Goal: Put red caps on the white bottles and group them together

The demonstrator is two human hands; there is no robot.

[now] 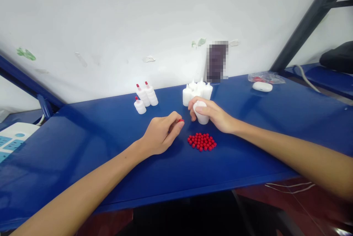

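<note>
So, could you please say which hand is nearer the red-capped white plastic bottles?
Left. The left hand is in front and right of the bottles; the right hand, around another white bottle, is farther right.

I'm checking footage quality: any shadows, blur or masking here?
In the head view, soft shadows darken the blue table; coarse pixelation masks a dark shape by the wall; the loose red caps are distinct; the held white bottle shows little detail.
</note>
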